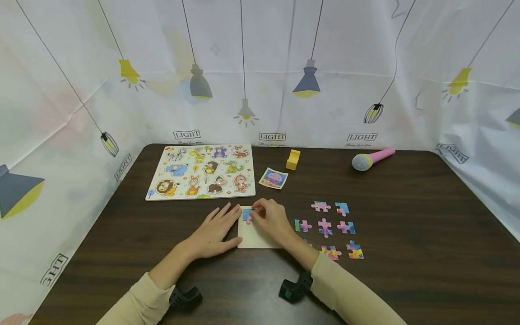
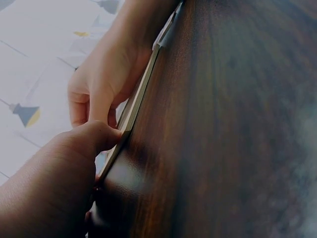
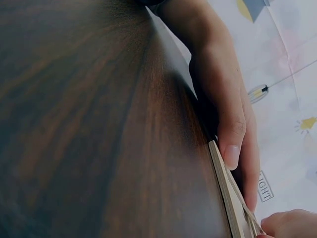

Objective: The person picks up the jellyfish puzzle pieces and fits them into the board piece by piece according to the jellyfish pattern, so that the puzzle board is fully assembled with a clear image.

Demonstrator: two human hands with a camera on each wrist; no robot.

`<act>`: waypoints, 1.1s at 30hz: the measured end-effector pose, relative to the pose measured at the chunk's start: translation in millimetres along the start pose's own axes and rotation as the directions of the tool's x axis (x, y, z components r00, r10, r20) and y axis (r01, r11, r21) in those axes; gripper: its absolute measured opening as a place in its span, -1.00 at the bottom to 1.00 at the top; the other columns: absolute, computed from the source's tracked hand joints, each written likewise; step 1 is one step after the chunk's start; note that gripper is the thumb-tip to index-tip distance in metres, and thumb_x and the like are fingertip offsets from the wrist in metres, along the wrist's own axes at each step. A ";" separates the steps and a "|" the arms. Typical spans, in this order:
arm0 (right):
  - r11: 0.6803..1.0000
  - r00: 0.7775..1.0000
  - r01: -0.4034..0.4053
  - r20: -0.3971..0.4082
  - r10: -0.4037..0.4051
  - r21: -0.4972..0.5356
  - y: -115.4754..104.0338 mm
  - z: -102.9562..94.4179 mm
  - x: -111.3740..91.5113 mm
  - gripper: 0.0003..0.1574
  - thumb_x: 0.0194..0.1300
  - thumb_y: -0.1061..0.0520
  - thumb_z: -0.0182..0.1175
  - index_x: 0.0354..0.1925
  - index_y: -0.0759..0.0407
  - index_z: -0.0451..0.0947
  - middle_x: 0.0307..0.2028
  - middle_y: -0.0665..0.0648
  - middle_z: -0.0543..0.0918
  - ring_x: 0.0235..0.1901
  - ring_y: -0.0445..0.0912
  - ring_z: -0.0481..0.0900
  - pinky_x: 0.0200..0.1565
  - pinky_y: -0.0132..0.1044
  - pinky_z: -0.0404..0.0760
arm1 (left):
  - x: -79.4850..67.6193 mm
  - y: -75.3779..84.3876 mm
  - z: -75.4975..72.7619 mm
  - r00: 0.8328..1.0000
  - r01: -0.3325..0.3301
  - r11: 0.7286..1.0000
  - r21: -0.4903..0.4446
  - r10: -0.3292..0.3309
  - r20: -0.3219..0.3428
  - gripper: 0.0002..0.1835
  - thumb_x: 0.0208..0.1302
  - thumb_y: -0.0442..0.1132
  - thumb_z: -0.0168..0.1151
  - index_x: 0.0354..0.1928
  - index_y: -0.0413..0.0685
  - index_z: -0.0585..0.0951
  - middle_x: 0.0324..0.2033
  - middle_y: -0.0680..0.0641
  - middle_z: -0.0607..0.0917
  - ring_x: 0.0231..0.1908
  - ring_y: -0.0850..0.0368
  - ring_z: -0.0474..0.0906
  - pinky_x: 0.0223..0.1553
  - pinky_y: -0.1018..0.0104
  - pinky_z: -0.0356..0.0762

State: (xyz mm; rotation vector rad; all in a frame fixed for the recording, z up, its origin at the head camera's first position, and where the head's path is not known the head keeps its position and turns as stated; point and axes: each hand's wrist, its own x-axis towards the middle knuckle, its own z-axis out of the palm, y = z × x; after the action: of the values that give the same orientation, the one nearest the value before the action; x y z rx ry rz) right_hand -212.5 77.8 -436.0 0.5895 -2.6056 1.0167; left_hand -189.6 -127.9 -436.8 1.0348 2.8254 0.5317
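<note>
L hand (image 1: 212, 235) lies spread along the left edge of the pale board (image 1: 260, 238), thumb by the near corner, fingertips by the far one, prob. to stop it sliding on the worktop (image 1: 227, 286). R hand (image 1: 273, 221) has thumb + fingertips pinching the puzzle pc (image 1: 247, 214) by its right side; right wrist view shows a thin edge tilted off the board there, prob. for fine control. Loose pcs (image 1: 325, 227) sit apart in rough rows right of the board, prob. so each is easy to see & reach w/ R hand; one's partly hidden by the wrist. Pinched pc: over board's far-left corner, just left of R grip, near L fingertips.
</note>
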 end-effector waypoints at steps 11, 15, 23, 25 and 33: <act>0.999 0.998 0.045 0.039 -0.043 -0.029 1.0 -1.3 0.6 -0.86 0.02 0.15 0.32 -0.41 0.19 0.60 -0.56 -0.02 0.53 -0.48 -0.17 0.37 -0.38 -0.31 0.36 | 0.3 0.0 -0.5 1.000 -0.009 1.000 0.009 0.009 -0.010 -0.20 0.31 0.24 -0.17 0.42 -0.10 0.00 0.40 -0.06 -0.01 0.38 -0.03 -0.21 0.30 0.00 -0.26; 0.998 0.997 0.033 0.075 -0.029 -0.047 1.3 -2.1 0.8 -0.83 -0.02 0.13 0.29 -0.38 0.16 0.61 -0.56 -0.06 0.52 -0.45 -0.18 0.36 -0.36 -0.30 0.35 | 0.2 -0.1 -0.4 1.000 -0.010 1.000 0.008 0.010 -0.009 -0.20 0.31 0.24 -0.17 0.42 -0.10 -0.01 0.40 -0.07 -0.01 0.38 -0.03 -0.21 0.30 0.00 -0.26; 0.999 0.988 0.008 0.155 -0.001 -0.042 -0.8 -7.6 1.4 -0.67 -0.08 0.05 0.43 -0.32 0.15 0.61 -0.53 -0.10 0.51 -0.44 -0.18 0.36 -0.34 -0.32 0.36 | 0.0 -0.3 0.6 1.000 -0.014 1.000 0.010 0.014 -0.005 -0.20 0.31 0.24 -0.17 0.42 -0.10 -0.01 0.40 -0.07 -0.02 0.38 -0.03 -0.21 0.30 -0.01 -0.26; 0.999 0.988 0.019 0.153 -0.013 -0.040 -0.5 -8.4 0.9 -0.67 -0.08 0.05 0.43 -0.32 0.16 0.61 -0.53 -0.09 0.53 -0.43 -0.18 0.38 -0.34 -0.32 0.37 | 0.1 0.1 0.5 1.000 -0.015 1.000 0.006 0.015 -0.006 -0.20 0.32 0.23 -0.17 0.42 -0.10 -0.01 0.40 -0.07 -0.02 0.38 -0.03 -0.21 0.30 -0.02 -0.26; 0.997 0.990 0.071 0.123 -0.070 -0.004 3.6 -5.6 -0.3 -0.69 -0.03 0.07 0.42 -0.29 0.16 0.62 -0.44 -0.04 0.62 -0.37 -0.18 0.47 -0.30 -0.33 0.46 | -0.3 1.9 -1.0 1.000 -0.016 1.000 0.004 0.016 -0.009 -0.21 0.32 0.22 -0.16 0.42 -0.11 -0.01 0.40 -0.08 -0.01 0.38 -0.05 -0.20 0.29 -0.03 -0.24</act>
State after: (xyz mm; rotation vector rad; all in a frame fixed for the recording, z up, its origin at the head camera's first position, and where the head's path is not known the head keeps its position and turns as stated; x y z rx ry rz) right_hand -213.2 84.2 -434.2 0.7588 -2.6722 0.9760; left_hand -188.4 -127.0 -435.2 1.0586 2.8291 0.5342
